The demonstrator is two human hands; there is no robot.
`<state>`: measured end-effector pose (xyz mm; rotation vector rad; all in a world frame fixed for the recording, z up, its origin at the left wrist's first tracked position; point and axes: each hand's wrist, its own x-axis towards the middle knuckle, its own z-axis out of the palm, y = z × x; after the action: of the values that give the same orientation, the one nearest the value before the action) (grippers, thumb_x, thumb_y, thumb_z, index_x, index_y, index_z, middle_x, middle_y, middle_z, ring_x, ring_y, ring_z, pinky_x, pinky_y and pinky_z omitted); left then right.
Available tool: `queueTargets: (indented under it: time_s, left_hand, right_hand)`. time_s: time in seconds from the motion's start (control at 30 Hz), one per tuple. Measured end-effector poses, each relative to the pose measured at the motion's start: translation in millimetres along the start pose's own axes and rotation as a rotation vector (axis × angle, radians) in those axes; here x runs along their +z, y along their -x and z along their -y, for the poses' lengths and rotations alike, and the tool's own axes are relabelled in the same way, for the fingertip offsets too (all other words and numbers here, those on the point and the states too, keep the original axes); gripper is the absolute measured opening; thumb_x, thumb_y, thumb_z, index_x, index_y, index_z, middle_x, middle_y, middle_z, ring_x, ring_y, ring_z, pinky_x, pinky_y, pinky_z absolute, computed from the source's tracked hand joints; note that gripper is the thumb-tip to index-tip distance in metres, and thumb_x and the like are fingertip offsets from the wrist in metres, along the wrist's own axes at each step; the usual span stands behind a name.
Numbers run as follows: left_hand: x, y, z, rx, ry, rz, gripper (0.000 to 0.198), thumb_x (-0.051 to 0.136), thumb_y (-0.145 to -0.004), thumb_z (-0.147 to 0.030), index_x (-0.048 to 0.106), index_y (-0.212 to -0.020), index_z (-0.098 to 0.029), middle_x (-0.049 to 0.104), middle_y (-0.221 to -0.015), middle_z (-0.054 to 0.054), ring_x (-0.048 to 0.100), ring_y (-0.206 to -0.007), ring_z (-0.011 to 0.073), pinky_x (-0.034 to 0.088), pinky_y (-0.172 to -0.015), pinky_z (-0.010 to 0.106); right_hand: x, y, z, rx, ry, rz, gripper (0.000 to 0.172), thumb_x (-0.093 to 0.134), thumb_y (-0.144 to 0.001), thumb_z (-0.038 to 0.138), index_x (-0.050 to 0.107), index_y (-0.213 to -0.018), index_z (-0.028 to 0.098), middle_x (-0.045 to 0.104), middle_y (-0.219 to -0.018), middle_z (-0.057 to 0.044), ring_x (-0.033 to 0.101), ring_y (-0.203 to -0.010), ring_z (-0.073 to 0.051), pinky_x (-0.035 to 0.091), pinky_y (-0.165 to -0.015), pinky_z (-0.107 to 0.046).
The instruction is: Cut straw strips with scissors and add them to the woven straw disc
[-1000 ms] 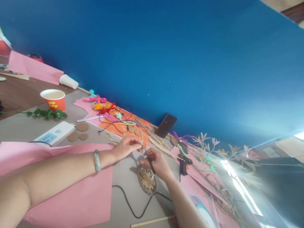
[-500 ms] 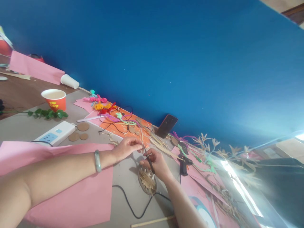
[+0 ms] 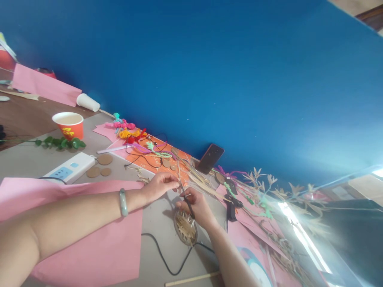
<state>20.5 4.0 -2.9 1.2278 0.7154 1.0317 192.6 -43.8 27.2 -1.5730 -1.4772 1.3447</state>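
My left hand (image 3: 164, 185), with a pale green bangle at the wrist, pinches the lower end of a thin tan straw strip (image 3: 179, 169). Close beside it, my right hand (image 3: 197, 205) is closed around slim dark scissors (image 3: 188, 203). Their tips point up toward the left fingertips; whether the blades touch the strip is too small to tell. Just under the right hand sits a small oval dish (image 3: 196, 238) holding pale, narrow straw pieces (image 3: 184, 226).
Pink paper (image 3: 98, 243) lies beneath my left arm, near a white power strip (image 3: 70, 167) and a red paper cup (image 3: 72, 126). A phone (image 3: 210, 158) leans on the blue partition (image 3: 191, 79). A black glue gun (image 3: 231, 207) and a cable (image 3: 161, 255) lie nearby.
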Motion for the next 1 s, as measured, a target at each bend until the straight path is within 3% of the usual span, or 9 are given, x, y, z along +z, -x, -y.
queueTargets:
  time_s: [0.4, 0.63, 0.8, 1.0]
  left_hand:
    - [-0.6, 0.5, 1.1, -0.005, -0.012, 0.002, 0.015, 0.063, -0.074, -0.029, 0.062, -0.073, -0.014, 0.064, -0.07, 0.002, 0.059, -0.069, 0.0142, 0.044, -0.07, 0.027]
    - [0.0, 1.0, 0.4, -0.055, 0.079, 0.002, 0.01, 0.06, -0.074, -0.025, 0.056, -0.077, -0.016, 0.063, -0.066, -0.001, 0.06, -0.068, 0.0135, 0.043, -0.069, 0.026]
    - [-2.1, -0.7, 0.9, -0.063, -0.011, -0.019, 0.012, 0.062, -0.07, -0.025, 0.059, -0.076, -0.015, 0.059, -0.067, -0.001, 0.054, -0.065, 0.0121, 0.04, -0.065, 0.025]
    - [-4.3, -1.3, 0.9, -0.104, -0.073, -0.013, 0.011, 0.061, -0.069, -0.025, 0.062, -0.073, -0.015, 0.057, -0.065, -0.001, 0.051, -0.062, 0.011, 0.038, -0.062, 0.024]
  right_hand:
    - [-0.5, 0.0, -1.2, -0.015, 0.004, 0.018, 0.043, 0.079, -0.055, 0.045, 0.05, -0.074, 0.019, 0.055, -0.045, 0.008, 0.041, -0.035, -0.006, 0.027, -0.037, -0.018]
    - [-15.1, -3.0, -0.9, -0.071, 0.094, -0.021, 0.044, 0.079, -0.055, 0.045, 0.051, -0.078, 0.019, 0.054, -0.049, 0.007, 0.045, -0.043, -0.008, 0.03, -0.042, -0.02]
    - [-30.2, 0.0, 6.9, -0.154, 0.315, 0.008, 0.041, 0.08, -0.057, 0.038, 0.053, -0.082, 0.018, 0.058, -0.059, 0.005, 0.051, -0.056, -0.012, 0.039, -0.056, -0.024]
    - [-41.8, 5.4, 11.8, -0.279, 0.682, -0.055, 0.036, 0.078, -0.058, 0.041, 0.058, -0.081, 0.022, 0.059, -0.061, 0.005, 0.049, -0.056, -0.013, 0.037, -0.058, -0.026]
